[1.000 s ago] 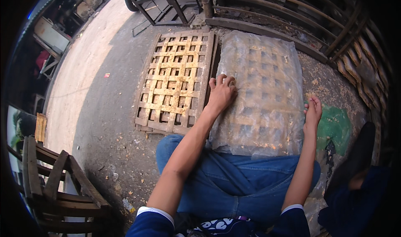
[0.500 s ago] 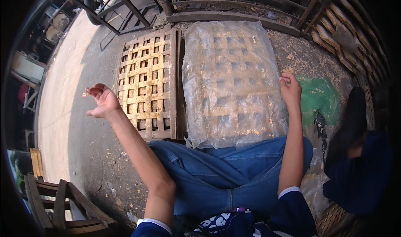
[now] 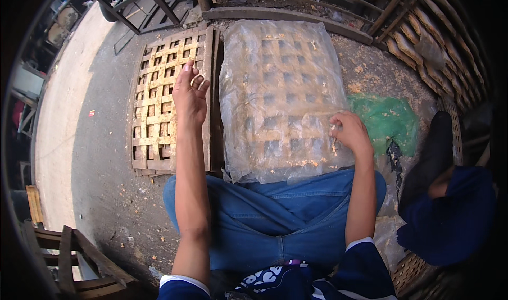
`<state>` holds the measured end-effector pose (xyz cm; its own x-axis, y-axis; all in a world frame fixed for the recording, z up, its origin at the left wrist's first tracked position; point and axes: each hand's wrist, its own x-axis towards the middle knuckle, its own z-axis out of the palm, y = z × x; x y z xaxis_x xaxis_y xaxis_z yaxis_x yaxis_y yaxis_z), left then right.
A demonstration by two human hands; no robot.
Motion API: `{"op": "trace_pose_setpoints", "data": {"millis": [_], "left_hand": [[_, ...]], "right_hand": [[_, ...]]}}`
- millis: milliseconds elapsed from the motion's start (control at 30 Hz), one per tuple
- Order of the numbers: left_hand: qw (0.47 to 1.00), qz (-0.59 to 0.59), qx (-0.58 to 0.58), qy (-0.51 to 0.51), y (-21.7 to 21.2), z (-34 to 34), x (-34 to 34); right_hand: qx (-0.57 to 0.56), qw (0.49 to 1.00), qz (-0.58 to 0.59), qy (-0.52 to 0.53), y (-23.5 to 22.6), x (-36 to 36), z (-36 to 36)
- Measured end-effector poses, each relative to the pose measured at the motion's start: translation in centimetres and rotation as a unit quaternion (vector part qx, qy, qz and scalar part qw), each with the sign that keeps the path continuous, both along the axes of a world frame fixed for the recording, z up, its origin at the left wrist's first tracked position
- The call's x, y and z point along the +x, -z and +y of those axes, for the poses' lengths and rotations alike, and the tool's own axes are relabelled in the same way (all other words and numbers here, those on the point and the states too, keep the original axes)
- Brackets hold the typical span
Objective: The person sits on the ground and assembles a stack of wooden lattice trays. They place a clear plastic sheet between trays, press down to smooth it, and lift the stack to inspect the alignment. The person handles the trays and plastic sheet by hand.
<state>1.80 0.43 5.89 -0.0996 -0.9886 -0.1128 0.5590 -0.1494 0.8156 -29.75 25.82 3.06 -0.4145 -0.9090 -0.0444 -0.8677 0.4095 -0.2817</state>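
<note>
The plastic-covered rack (image 3: 280,99) is being overlapped at its right by the curled right hand (image 3: 351,133), whose grip cannot be told. Leftward, the bare rack (image 3: 159,93) is being partly hidden by the half-open left hand (image 3: 189,96).

Left grip (image 3: 190,96) moved over lattice (image 3: 153,109).

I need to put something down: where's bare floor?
Shaded pavement left of the uncovered lattice, right of the sunlit strip, has room, bar small litter. It's crowded right of the plastic sheet: green plastic, another person's leg.
</note>
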Motion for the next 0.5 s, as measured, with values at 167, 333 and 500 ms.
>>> {"op": "trace_pose_setpoints", "data": {"millis": [167,333,500], "left_hand": [[0.947,0.310,0.023,-0.078,0.2,-3.8,6.1],[0.737,0.640,-0.151,-0.156,-5.2,-2.8,17.3],[0.731,0.655,-0.052,-0.182,-3.6,-2.5,18.3]], "right_hand": [[0.070,0.986,-0.137,0.063,0.7,-0.3,-1.0],[0.064,0.981,-0.162,0.082,2.7,-2.0,-0.7],[0.049,0.988,-0.119,0.085,2.8,-1.4,-1.2]]}}
